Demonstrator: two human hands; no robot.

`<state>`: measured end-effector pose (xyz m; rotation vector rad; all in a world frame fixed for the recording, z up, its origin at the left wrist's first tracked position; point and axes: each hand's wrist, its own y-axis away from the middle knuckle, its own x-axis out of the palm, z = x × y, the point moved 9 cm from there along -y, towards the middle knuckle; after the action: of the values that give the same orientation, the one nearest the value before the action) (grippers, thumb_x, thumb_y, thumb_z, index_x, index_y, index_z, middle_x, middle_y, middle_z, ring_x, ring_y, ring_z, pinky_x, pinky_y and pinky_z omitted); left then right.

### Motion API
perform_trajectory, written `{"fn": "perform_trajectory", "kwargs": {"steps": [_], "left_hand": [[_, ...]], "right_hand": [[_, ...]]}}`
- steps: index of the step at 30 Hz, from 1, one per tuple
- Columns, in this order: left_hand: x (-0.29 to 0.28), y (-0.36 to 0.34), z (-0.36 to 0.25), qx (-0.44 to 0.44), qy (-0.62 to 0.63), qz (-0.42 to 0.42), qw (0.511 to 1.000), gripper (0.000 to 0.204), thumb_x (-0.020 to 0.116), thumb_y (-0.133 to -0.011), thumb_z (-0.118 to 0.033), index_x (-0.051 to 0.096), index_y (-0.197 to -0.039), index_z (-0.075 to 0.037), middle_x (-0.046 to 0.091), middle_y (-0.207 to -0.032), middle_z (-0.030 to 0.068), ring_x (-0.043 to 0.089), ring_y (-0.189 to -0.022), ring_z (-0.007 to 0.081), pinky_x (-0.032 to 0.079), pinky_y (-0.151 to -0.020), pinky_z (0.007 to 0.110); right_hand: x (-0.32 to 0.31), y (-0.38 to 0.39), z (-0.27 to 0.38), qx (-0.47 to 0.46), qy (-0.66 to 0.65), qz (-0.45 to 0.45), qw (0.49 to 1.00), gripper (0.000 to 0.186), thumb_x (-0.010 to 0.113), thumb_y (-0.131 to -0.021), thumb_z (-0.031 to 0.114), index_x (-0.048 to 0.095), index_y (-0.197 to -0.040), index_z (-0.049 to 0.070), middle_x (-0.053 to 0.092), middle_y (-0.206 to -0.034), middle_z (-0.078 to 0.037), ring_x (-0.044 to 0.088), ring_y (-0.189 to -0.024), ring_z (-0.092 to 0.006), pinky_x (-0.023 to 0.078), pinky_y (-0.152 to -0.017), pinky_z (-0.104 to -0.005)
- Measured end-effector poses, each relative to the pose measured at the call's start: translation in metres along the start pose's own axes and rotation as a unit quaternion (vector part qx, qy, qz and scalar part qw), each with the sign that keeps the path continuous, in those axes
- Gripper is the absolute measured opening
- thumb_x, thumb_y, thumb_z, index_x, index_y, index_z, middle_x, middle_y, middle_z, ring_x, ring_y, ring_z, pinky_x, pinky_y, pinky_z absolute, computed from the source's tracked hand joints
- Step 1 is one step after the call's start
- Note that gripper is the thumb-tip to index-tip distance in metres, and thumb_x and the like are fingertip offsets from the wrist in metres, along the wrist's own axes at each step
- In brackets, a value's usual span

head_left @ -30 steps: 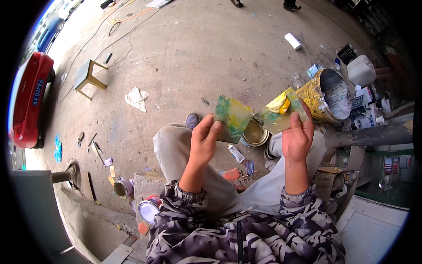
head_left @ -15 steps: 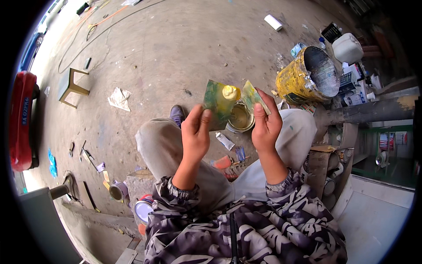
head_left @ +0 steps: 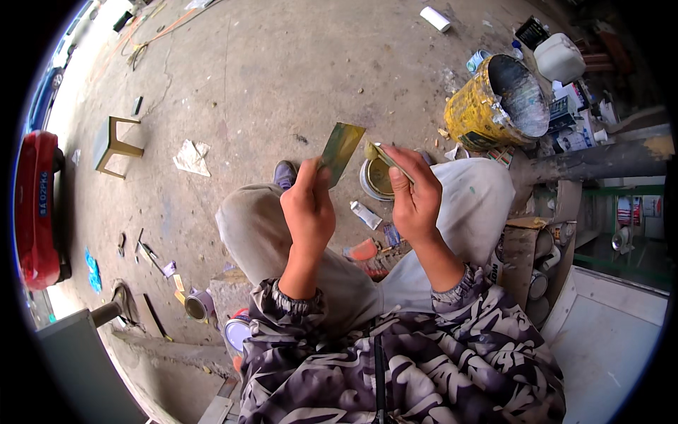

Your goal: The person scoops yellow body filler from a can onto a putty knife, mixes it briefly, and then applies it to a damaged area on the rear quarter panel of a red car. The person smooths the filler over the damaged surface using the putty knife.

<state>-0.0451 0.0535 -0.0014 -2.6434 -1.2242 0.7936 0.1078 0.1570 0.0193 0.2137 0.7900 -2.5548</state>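
Note:
My left hand is closed on a flat, paint-smeared green and yellow plate, tilted so that it looks narrow. A smaller putty spreader is pinched between the thumb and fingers of my right hand and appears almost edge-on. A yellowish lump of putty sits at the spreader's tip, apart from the plate. Below and between the hands an open round tin stands on the floor, partly hidden by my right hand. A white tube lies just nearer than the tin.
A yellow bucket leans on its side at the right, near a white jerrycan. At the left are a small stool and a red car. A cardboard box with tins stands beside my right knee.
Both the plate and the spreader have turned more edge-on. The yellow putty lump that lay on the plate's edge is now at the spreader's tip.

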Motion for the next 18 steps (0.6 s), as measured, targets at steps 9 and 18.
{"fn": "perform_trajectory", "kwargs": {"steps": [9,18], "left_hand": [[0.003,0.002,-0.006,0.034,-0.03,0.012,0.999,0.015,0.059,-0.088,0.0,0.061,-0.102,-0.004,0.053,-0.064,0.0185,0.055,-0.053,0.0317,0.042,-0.05,0.032],[0.011,0.0,0.024,-0.106,0.316,0.124,0.935,0.019,0.052,-0.1,-0.016,0.055,-0.092,0.001,0.047,-0.081,-0.008,0.038,-0.074,0.0022,0.032,-0.063,0.018]], "right_hand": [[0.026,0.009,0.006,-0.024,0.009,0.001,1.0,0.029,0.051,-0.09,-0.002,0.064,-0.115,0.004,0.065,-0.105,-0.014,0.064,-0.093,-0.0289,0.05,-0.079,-0.0324],[-0.019,-0.034,0.004,0.121,-0.367,0.025,0.922,0.03,0.053,-0.096,0.006,0.055,-0.124,-0.005,0.061,-0.121,-0.014,0.058,-0.111,-0.0227,0.043,-0.098,-0.0348]]}}
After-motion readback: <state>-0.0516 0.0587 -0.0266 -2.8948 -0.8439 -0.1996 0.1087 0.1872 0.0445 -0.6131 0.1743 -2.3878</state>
